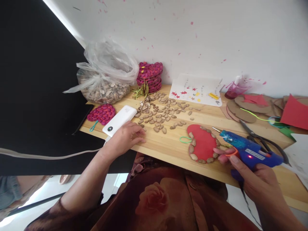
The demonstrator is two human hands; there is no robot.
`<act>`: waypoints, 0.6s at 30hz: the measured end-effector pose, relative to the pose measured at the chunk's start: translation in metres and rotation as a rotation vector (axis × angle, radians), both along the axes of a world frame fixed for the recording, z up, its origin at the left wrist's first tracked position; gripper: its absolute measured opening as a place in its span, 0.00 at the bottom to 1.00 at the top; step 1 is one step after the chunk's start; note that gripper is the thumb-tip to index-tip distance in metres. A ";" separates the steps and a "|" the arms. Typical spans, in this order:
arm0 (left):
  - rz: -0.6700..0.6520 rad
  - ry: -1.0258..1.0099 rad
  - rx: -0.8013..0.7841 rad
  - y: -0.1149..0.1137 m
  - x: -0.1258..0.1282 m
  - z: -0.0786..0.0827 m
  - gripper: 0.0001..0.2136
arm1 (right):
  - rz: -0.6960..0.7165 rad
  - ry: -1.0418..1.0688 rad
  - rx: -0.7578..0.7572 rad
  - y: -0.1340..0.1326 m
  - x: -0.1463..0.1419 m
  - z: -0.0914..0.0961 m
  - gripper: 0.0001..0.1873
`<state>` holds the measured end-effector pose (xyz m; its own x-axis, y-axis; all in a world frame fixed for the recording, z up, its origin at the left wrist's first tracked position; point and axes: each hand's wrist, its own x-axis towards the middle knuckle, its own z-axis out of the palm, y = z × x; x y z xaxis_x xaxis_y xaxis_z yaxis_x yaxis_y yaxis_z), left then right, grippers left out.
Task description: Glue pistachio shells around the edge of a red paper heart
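My right hand (258, 175) is wrapped round a blue hot glue gun (250, 152), a finger at its orange trigger. A small red light glows on the gun's side, and its metal tip points left. Below the tip lies a red heart-shaped piece (204, 141), partly edged with peanut shells and fitted with a green loop. My left hand (126, 136) rests at the table's front edge beside a white power bank (121, 118). Its fingers are loosely bent, with a gap to the thumb and nothing visible between them. Loose peanut shells (161, 116) lie scattered beyond it.
A plastic bag of shells (103, 86) stands back left, near a stack of purple shell-covered pieces (150, 77) and a single purple piece (102, 114). Paper with stars (196, 89), a pink-stained cup (237, 89), cardboard shapes (255, 102) and black scissors (262, 138) lie rightward. A cable (53, 155) hangs left.
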<state>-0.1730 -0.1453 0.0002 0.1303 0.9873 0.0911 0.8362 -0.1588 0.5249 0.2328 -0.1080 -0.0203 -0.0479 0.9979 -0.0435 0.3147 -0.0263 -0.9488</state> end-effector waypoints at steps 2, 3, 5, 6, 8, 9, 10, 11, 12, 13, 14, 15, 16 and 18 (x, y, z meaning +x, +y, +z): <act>-0.015 -0.013 0.007 0.001 0.001 -0.002 0.03 | -0.005 -0.028 -0.015 0.000 -0.001 0.002 0.15; -0.029 -0.016 0.007 0.001 0.002 -0.004 0.03 | -0.012 -0.040 -0.020 0.001 -0.001 0.003 0.16; -0.050 -0.007 0.006 0.000 0.003 -0.007 0.05 | -0.028 -0.042 -0.022 0.001 -0.002 0.005 0.17; -0.057 0.004 0.007 -0.001 0.004 -0.008 0.06 | -0.033 -0.037 -0.021 0.001 -0.003 0.005 0.17; -0.064 0.035 0.010 -0.003 0.005 -0.008 0.06 | -0.040 -0.031 -0.019 0.001 -0.003 0.006 0.17; -0.060 0.044 0.015 -0.003 0.006 -0.007 0.06 | -0.040 -0.036 -0.021 0.001 -0.002 0.005 0.17; -0.049 0.041 0.023 -0.003 0.006 -0.006 0.06 | -0.041 -0.044 -0.025 0.002 -0.001 0.003 0.16; -0.028 0.025 0.039 -0.002 0.006 -0.003 0.06 | -0.040 -0.058 -0.033 0.002 0.001 0.001 0.15; 0.006 -0.001 0.062 0.001 0.006 0.000 0.05 | -0.045 -0.072 -0.034 0.003 0.003 -0.001 0.15; 0.051 -0.034 0.103 0.005 0.006 0.005 0.05 | -0.044 -0.094 -0.046 0.004 0.006 -0.003 0.14; 0.103 -0.068 0.161 0.012 0.005 0.010 0.04 | -0.031 -0.137 -0.053 0.005 0.008 -0.006 0.13; 0.162 -0.103 0.233 0.020 0.004 0.017 0.04 | -0.032 -0.186 -0.033 0.007 0.010 -0.007 0.14; 0.222 -0.143 0.318 0.031 0.001 0.024 0.04 | -0.047 -0.231 -0.011 0.008 0.012 -0.009 0.17; 0.338 -0.252 0.485 0.057 -0.005 0.040 0.04 | -0.038 -0.282 -0.030 0.010 0.015 -0.012 0.16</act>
<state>-0.1783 -0.0882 0.0402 -0.2642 0.8091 0.5249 0.7424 -0.1769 0.6462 0.2481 -0.0984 -0.0319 0.0081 0.9968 -0.0797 0.5642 -0.0703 -0.8226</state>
